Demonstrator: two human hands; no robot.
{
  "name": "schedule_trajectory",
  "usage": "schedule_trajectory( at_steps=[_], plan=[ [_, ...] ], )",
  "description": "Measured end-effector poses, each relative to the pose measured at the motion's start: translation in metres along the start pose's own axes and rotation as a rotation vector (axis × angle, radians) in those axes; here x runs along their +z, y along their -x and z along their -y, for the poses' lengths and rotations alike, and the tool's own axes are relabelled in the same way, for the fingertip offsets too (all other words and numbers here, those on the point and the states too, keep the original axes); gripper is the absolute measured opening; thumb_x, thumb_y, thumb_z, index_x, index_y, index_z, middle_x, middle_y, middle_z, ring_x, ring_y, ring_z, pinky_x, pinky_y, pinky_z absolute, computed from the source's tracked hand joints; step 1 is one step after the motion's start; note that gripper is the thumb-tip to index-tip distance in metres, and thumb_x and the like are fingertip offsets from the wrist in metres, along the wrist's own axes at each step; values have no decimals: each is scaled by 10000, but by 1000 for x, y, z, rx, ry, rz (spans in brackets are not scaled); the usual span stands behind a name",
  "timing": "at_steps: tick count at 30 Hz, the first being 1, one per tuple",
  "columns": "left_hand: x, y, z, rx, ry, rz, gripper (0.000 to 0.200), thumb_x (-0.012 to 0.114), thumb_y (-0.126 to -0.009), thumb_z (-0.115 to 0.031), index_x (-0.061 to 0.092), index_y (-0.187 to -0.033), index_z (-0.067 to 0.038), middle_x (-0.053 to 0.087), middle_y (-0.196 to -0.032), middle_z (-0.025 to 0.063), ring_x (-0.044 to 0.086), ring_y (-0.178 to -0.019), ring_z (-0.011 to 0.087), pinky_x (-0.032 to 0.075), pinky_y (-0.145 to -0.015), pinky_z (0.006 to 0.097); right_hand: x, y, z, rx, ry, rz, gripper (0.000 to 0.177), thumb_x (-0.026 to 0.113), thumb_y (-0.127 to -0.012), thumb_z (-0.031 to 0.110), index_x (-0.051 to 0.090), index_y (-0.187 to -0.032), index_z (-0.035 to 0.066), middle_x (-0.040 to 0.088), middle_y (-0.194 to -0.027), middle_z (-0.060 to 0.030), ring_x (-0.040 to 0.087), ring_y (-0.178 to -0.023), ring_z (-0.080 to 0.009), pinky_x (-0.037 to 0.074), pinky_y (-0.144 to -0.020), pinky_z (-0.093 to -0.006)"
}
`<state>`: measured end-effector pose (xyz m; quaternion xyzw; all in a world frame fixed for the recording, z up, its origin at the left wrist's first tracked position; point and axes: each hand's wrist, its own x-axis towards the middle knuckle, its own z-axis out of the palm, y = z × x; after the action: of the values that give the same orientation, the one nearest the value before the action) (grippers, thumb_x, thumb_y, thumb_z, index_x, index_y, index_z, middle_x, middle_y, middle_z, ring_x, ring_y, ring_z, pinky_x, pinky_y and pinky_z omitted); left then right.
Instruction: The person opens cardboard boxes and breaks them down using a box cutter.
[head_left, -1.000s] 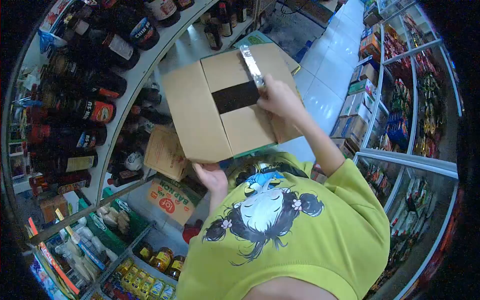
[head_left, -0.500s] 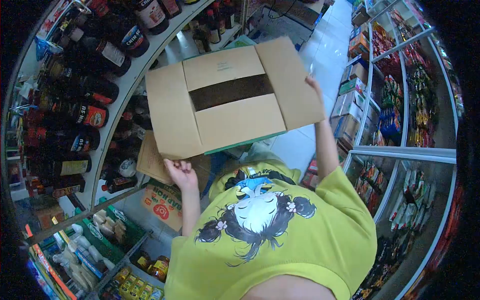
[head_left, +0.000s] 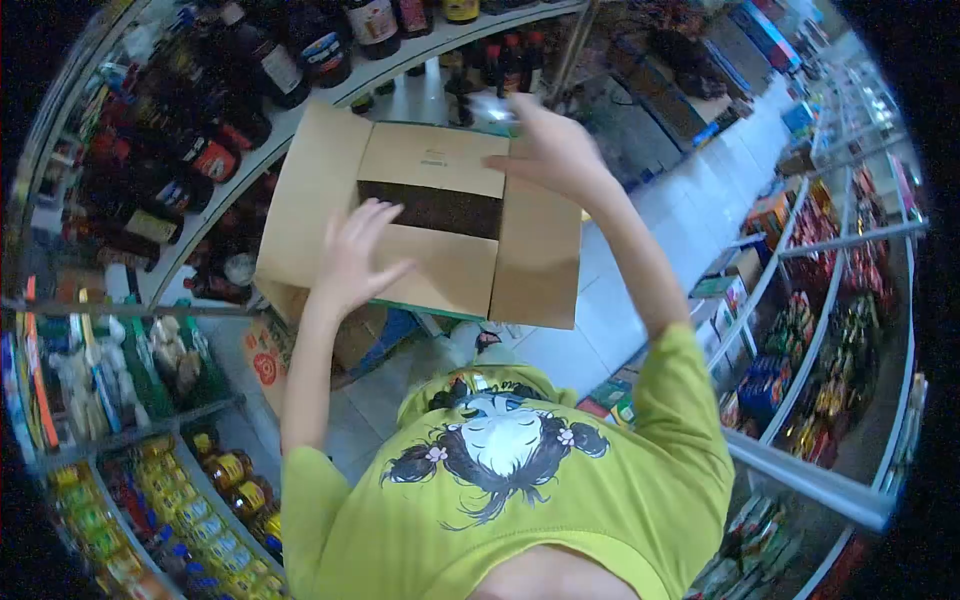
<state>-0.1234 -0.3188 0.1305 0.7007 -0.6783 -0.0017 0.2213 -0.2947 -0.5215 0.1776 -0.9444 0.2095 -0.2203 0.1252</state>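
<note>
A brown cardboard box lies in front of me, its flaps spread outward and a dark gap showing between the two inner ones. My left hand is over the left part of the box, fingers spread near the gap, holding nothing. Above the box's upper right part is my right hand, blurred, with thumb and fingers apart and nothing visible between them. Whether either hand touches the cardboard is hard to tell.
Shelves with dark bottles curve along the left and top. Yellow packages fill a lower left rack. Packet racks line the right, beside a tiled floor. A printed carton stands at lower left.
Both hands have left the box's edges and moved over its top. The box appears slightly lower and farther left. The view has shifted, showing more floor.
</note>
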Motion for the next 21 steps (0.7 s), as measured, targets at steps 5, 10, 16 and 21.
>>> schedule_trajectory(
  at_steps=[5, 10, 16, 21],
  plan=[
    [27, -25, 15, 6, -162, 467, 542, 666, -526, -356, 475, -912, -26, 501, -881, 113, 474, -865, 253, 304, -838, 423, 87, -50, 1, -176, 265, 582, 548, 636, -599, 352, 398, -892, -46, 532, -811, -186, 541, -757, -308, 445, -621, -366],
    [-29, 8, -29, 203, -352, 96, 268, 566, -573, -287, 436, -685, -82, 453, -686, 41, 472, -692, 203, 380, -583, 298, 115, -37, -17, -132, 114, 455, 317, 531, -659, 148, 395, -890, -20, 527, -806, -187, 536, -741, -331, 441, -599, -389],
    [-63, 98, -60, 252, -696, 79, 99, 504, -569, -187, 428, -616, -145, 404, -617, -9, 436, -590, 153, 361, -490, 253, -15, -43, -49, -343, -416, 164, 195, 497, -665, 29, 367, -808, 6, 457, -680, -137, 462, -643, -176, 388, -588, -307],
    [-86, 144, -57, 153, -886, -28, 113, 536, -559, -167, 443, -608, -125, 367, -583, 28, 420, -569, 181, 372, -470, 274, -76, 13, 10, -348, -457, 55, 165, 492, -693, 18, 359, -790, 21, 335, -622, -64, 303, -602, -117, 328, -552, -242]
  ],
)
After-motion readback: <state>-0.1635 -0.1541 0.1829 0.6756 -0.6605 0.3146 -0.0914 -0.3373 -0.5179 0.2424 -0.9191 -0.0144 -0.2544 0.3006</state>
